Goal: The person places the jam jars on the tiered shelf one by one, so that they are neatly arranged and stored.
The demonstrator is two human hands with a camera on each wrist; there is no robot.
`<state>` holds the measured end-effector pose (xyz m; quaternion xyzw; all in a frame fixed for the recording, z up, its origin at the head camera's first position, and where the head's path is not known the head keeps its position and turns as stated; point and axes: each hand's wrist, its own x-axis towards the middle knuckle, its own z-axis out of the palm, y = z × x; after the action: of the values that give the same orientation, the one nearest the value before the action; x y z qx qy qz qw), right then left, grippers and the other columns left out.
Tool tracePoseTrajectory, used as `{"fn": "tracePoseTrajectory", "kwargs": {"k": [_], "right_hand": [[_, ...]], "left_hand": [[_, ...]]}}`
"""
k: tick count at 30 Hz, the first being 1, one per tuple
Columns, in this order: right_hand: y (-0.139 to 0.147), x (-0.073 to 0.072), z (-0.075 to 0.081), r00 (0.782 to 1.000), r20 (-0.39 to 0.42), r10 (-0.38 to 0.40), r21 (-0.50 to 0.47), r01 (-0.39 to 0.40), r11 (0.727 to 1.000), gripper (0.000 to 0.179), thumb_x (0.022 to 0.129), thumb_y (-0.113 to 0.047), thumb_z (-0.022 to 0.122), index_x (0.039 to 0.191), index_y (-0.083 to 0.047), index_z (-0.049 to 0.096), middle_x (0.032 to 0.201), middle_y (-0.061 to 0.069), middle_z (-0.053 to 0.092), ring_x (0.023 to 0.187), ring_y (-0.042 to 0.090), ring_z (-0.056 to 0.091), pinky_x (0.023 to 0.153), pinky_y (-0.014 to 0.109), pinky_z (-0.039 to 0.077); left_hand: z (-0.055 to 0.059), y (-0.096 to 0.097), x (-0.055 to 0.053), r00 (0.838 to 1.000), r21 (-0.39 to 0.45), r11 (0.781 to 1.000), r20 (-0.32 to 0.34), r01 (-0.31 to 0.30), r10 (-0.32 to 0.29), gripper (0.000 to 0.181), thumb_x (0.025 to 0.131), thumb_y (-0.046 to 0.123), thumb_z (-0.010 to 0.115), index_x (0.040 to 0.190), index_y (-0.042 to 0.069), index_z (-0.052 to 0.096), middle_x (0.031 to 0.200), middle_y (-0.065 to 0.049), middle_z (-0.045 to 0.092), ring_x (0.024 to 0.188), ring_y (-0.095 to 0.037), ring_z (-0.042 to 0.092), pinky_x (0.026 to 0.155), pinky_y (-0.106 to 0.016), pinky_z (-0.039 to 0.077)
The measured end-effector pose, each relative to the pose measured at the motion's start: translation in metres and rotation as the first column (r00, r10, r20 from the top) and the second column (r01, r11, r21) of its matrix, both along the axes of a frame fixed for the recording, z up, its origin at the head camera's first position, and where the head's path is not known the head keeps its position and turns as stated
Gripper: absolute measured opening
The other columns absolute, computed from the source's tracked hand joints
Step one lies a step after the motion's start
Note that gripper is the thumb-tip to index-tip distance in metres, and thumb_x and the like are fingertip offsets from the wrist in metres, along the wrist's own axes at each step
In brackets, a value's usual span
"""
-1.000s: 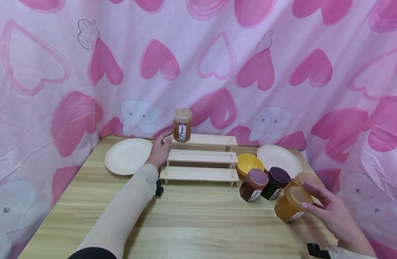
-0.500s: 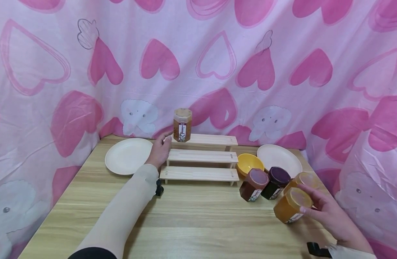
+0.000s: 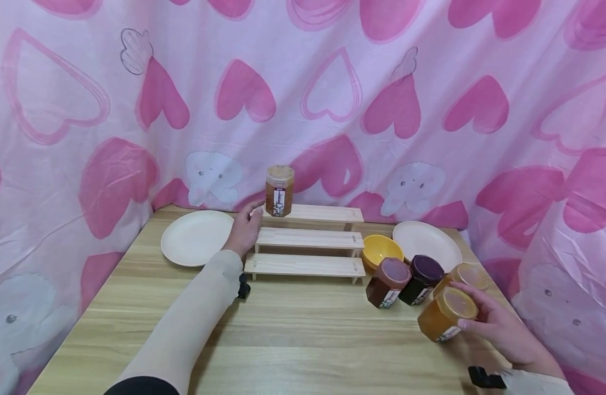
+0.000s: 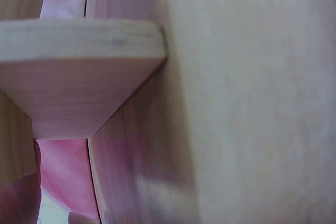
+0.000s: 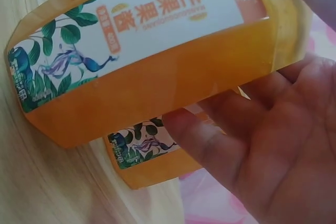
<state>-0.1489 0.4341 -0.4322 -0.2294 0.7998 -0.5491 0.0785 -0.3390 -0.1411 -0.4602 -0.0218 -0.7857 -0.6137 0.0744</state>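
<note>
At the left end of the three-tier wooden stand [image 3: 310, 238], my left hand [image 3: 243, 229] grips the upper tier's edge. Just right of its fingertips, an amber jam jar [image 3: 279, 192] stands upright on the top tier. The left wrist view shows mostly pale wood [image 4: 252, 98], with fingertips at the bottom left. My right hand [image 3: 498, 328] holds an orange mango jam jar [image 3: 441, 318] near its lid, thumb in front and fingers behind. A second orange jar [image 3: 467, 274] sits behind it, partly hidden. The held jar's printed label [image 5: 147, 19] faces the right wrist camera.
A red-brown jar [image 3: 388, 282] and a dark purple jar [image 3: 421, 280] stand left of the held jar. Behind them are a yellow bowl [image 3: 380, 249] and a white plate [image 3: 426, 244]. Another white plate [image 3: 196, 238] lies at the left. A pink heart-patterned curtain [image 3: 323, 88] surrounds the table.
My right hand has shifted slightly left and its fingers have closed in around the orange jar's lid; the jar has tipped a little. The left hand has stayed in place.
</note>
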Motion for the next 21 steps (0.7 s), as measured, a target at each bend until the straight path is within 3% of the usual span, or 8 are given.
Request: {"fn": "tracePoseTrajectory", "kwargs": {"k": [6,10,15,21], "right_hand": [[0.0023,-0.0029,-0.0042,0.998,0.015,0.065,-0.044,-0.064,0.997,0.072,0.098,0.019,0.053,0.162,0.007,0.021,0.156,-0.02,0.045,0.127,-0.005,0.056,0.091,0.023,0.058],[0.0045,-0.003,-0.0062,0.994,0.044,0.096,-0.084,-0.092,0.992,0.073,0.099,0.02,0.05,0.163,0.005,0.02,0.153,-0.019,0.05,0.126,-0.003,0.059,0.091,0.025,0.058],[0.0058,-0.0033,-0.0084,0.996,0.036,0.087,-0.09,-0.084,0.992,0.071,0.099,0.021,0.05,0.163,0.006,0.022,0.148,-0.016,0.056,0.125,0.0,0.061,0.093,0.025,0.057],[0.0037,-0.0004,-0.0087,0.999,0.046,0.02,-0.08,-0.017,0.997,0.068,0.1,0.019,0.052,0.161,0.002,0.029,0.143,-0.017,0.06,0.12,0.0,0.064,0.091,0.024,0.058]], "left_hand": [[0.0004,0.0,-0.0003,1.0,0.013,1.0,0.001,-0.002,0.002,0.047,0.113,0.045,0.043,0.156,0.027,0.051,0.13,-0.021,0.059,0.106,-0.03,0.057,0.096,-0.046,0.047],[0.0013,0.0004,0.0003,1.0,0.018,1.0,0.0,-0.002,0.002,0.046,0.113,0.044,0.043,0.156,0.029,0.051,0.122,-0.019,0.061,0.1,-0.026,0.057,0.092,-0.044,0.048],[0.0022,0.001,0.0015,1.0,0.017,1.0,-0.012,0.0,0.0,0.047,0.113,0.044,0.042,0.156,0.026,0.051,0.111,-0.026,0.059,0.087,-0.022,0.055,0.083,-0.04,0.048],[0.0028,0.0019,0.0029,1.0,0.01,1.0,-0.012,-0.003,0.003,0.047,0.113,0.042,0.042,0.156,0.026,0.05,0.121,-0.03,0.059,0.089,-0.021,0.056,0.083,-0.039,0.049]]}}
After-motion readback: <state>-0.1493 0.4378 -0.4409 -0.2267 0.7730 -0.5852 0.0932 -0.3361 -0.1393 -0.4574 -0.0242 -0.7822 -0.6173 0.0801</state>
